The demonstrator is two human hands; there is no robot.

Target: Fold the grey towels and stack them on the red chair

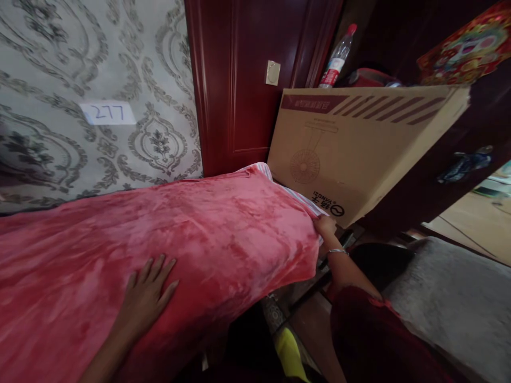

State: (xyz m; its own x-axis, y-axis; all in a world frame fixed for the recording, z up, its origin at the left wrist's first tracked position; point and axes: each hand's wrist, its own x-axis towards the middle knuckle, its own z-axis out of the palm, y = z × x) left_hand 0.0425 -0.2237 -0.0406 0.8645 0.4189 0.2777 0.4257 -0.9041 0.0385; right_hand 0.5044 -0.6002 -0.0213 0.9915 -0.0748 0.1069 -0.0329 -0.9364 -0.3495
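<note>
A red, mottled plush blanket (223, 218) covers a long, low surface along the wall and drapes over its front side. My left hand (148, 292) lies flat on it, palm down with the fingers apart. At the blanket's right end, my right hand (326, 226) has its fingers closed on the corner edge; the fingertips are partly hidden. Under the red blanket, a striped cloth (297, 196) shows along that end and reaches my right hand. A thin bracelet (338, 251) circles my right wrist.
Close beyond the blanket's right end stands a large cardboard box (359, 143), with a plastic bottle (337, 58) on top. Behind are a dark red door (247, 106) and patterned wallpaper (155, 64). A grey plush-covered seat (451, 303) is at lower right.
</note>
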